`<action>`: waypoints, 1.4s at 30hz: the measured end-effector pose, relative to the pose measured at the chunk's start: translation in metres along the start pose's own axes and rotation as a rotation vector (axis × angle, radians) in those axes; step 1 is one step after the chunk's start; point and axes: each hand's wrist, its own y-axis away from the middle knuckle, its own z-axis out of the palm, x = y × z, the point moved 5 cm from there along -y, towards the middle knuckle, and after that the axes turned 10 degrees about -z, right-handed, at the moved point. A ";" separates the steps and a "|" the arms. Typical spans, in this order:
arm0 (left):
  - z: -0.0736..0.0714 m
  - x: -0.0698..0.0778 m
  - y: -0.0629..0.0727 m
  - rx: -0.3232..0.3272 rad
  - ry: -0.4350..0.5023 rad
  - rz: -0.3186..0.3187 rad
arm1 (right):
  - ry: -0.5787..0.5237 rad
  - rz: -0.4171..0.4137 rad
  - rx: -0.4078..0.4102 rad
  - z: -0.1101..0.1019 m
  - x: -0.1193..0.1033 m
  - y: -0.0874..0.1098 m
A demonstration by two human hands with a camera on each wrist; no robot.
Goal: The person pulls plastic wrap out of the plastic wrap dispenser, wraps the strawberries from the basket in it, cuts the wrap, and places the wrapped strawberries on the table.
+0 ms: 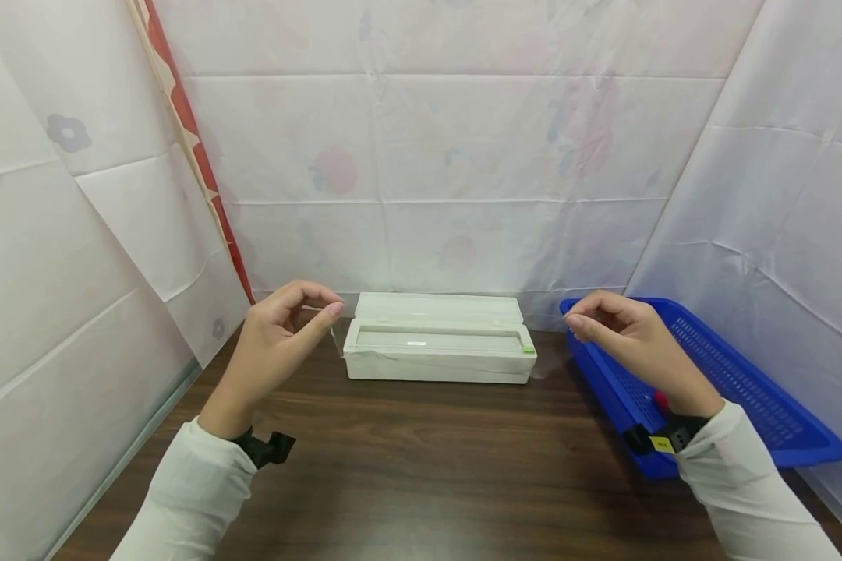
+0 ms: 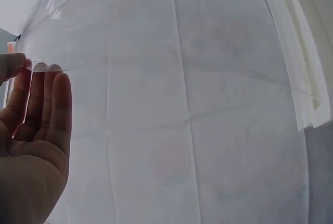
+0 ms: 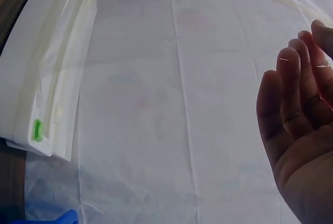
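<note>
A long white cling film dispenser [image 1: 438, 368] stands at the back of the table, its lid [image 1: 438, 308] tipped back. A small green slider [image 1: 528, 349] sits at the dispenser's right end. Between my raised hands stretches clear cling film [image 2: 54, 6], barely visible except for glints and edges. My left hand [image 1: 275, 335], left of the dispenser, pinches one side of the film between thumb and forefinger. On the other side, my right hand [image 1: 624, 336] pinches the film in the same way, in front of the blue basket's left edge. In the left wrist view the film extends toward the dispenser.
At the right, a blue plastic basket [image 1: 824, 452] lies under my right forearm, with a small red thing [image 1: 661, 401] partly hidden inside. White patterned sheets [image 1: 463, 156] wall in the back and sides of the dark wooden table [image 1: 428, 475].
</note>
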 end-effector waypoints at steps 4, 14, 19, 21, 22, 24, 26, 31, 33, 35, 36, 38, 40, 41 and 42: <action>0.001 -0.005 -0.001 -0.010 -0.018 -0.015 | 0.002 -0.005 -0.005 0.002 0.004 -0.001; 0.006 -0.020 0.000 -0.066 -0.022 -0.098 | -0.002 0.083 -0.031 0.010 0.014 0.001; 0.009 -0.032 0.002 -0.138 -0.013 -0.131 | -0.029 0.100 -0.069 0.016 0.017 0.002; 0.010 -0.038 0.003 -0.168 -0.011 -0.147 | -0.031 0.094 -0.082 0.018 0.019 0.002; 0.010 -0.041 0.003 -0.184 -0.011 -0.158 | -0.031 0.094 -0.088 0.019 0.020 0.003; 0.012 -0.046 0.004 -0.216 -0.013 -0.180 | -0.031 0.096 -0.100 0.022 0.023 0.004; 0.013 -0.053 0.006 -0.245 -0.014 -0.212 | -0.029 0.103 -0.112 0.026 0.027 0.005; 0.017 -0.067 0.011 -0.301 -0.015 -0.285 | -0.022 0.120 -0.140 0.034 0.032 0.007; 0.019 -0.072 0.013 -0.321 -0.013 -0.302 | -0.023 0.125 -0.150 0.037 0.033 0.007; 0.021 -0.076 0.015 -0.340 -0.010 -0.307 | -0.014 0.128 -0.164 0.040 0.035 0.008; 0.023 -0.078 0.015 -0.350 -0.009 -0.309 | -0.007 0.129 -0.172 0.041 0.036 0.009; 0.026 -0.081 0.017 -0.369 -0.003 -0.314 | 0.016 0.130 -0.188 0.043 0.037 0.009; 0.028 -0.084 0.017 -0.386 0.007 -0.317 | 0.038 0.132 -0.204 0.045 0.039 0.010; 0.029 -0.085 0.018 -0.394 0.014 -0.319 | 0.046 0.136 -0.211 0.046 0.040 0.011; 0.030 -0.086 0.018 -0.400 0.018 -0.324 | 0.054 0.142 -0.217 0.047 0.041 0.011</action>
